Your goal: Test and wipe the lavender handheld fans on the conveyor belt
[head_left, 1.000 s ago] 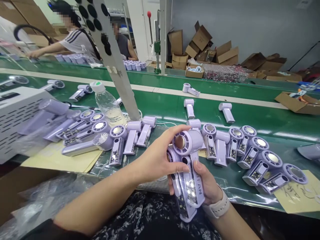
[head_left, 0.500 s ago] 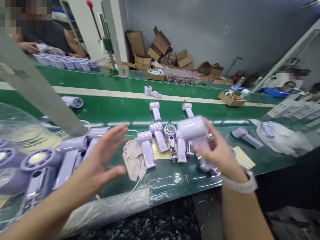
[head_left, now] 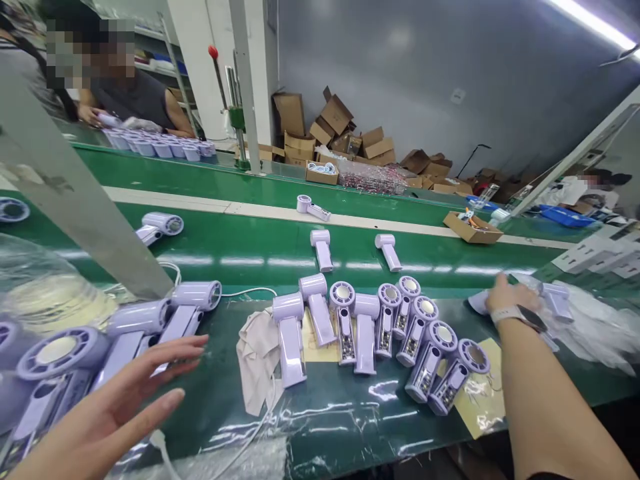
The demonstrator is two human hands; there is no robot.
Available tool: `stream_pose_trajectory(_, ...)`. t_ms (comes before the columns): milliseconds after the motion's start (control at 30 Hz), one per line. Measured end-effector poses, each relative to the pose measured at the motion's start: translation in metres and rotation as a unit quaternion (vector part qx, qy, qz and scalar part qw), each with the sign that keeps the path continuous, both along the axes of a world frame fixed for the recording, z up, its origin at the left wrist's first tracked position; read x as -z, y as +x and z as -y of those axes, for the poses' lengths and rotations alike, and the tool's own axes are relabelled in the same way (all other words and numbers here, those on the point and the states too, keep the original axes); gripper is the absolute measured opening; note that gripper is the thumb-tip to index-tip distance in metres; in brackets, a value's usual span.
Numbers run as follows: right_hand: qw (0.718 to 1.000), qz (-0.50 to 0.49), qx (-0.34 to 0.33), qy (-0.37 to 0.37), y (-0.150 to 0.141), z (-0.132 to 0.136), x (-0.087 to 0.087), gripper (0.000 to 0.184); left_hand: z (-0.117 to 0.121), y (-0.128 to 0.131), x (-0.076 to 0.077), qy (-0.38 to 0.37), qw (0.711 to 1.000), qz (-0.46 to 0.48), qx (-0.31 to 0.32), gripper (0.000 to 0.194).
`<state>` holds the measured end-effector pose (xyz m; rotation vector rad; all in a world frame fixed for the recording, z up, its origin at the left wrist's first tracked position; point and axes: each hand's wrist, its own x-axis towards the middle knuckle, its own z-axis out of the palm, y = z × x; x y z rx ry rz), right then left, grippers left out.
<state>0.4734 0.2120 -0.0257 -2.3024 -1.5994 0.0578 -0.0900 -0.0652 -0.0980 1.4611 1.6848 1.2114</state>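
My left hand (head_left: 135, 393) is open, fingers apart, with nothing in it. It hovers at the left, in front of a cluster of lilac handheld fans (head_left: 137, 317). At the right, my right hand (head_left: 514, 297) reaches over a lying handheld fan (head_left: 479, 303) and covers its middle. Its fingers are mostly hidden, so I cannot tell whether they grip it. Between my hands stands a group of several lilac fans (head_left: 367, 333), some with open handles showing the parts inside. A beige cloth (head_left: 257, 360) lies left of this group.
Two fans (head_left: 321, 250) lie further back, and another fan (head_left: 313, 208) is near the pale strip. A small carton (head_left: 473, 228) holds tools. Clear plastic bags (head_left: 600, 327) lie at the right. A metal post (head_left: 85, 180) slants at the left; a co-worker (head_left: 135, 100) sits across.
My right hand has gone from the middle, where it held a fan, to the far right over the lying fan. My left hand has drawn back left and down. The view has shifted.
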Motion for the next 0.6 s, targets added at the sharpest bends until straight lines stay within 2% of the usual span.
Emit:
stream_pose_trajectory(100,0.993,0.004,-0.109,-0.045,-0.069,-0.053,-0.006,0.032,0.001,0.014,-0.012,-0.051,0.998,0.024,-0.037,0.031)
stream_pose_trajectory(167,0.981,0.004,-0.179,-0.08,-0.125,-0.084,-0.001,0.032,0.008,0.024,-0.021,-0.039,0.998,0.01,-0.04,0.03)
stream_pose_trajectory(267,0.961,0.021,-0.241,-0.132,-0.208,-0.105,0.013,0.034,0.025,0.029,-0.028,-0.017,0.999,-0.005,-0.035,0.029)
stream_pose_trajectory(400,0.934,0.058,-0.297,-0.191,-0.303,-0.094,0.028,0.035,0.041,0.015,-0.033,-0.036,0.994,0.068,-0.074,0.033)
stream_pose_trajectory(467,0.922,0.076,-0.323,-0.199,-0.338,-0.078,0.027,0.035,0.042,0.008,-0.037,-0.028,0.989,0.123,-0.077,0.034)
stream_pose_trajectory(533,0.912,0.087,-0.351,-0.197,-0.36,-0.06,0.015,0.032,0.038,0.005,-0.04,0.003,0.986,0.159,-0.04,0.033)
stream_pose_trajectory(600,0.901,0.082,-0.385,-0.181,-0.371,-0.038,-0.005,0.027,0.03,0.007,-0.042,0.019,0.983,0.181,0.022,0.032)
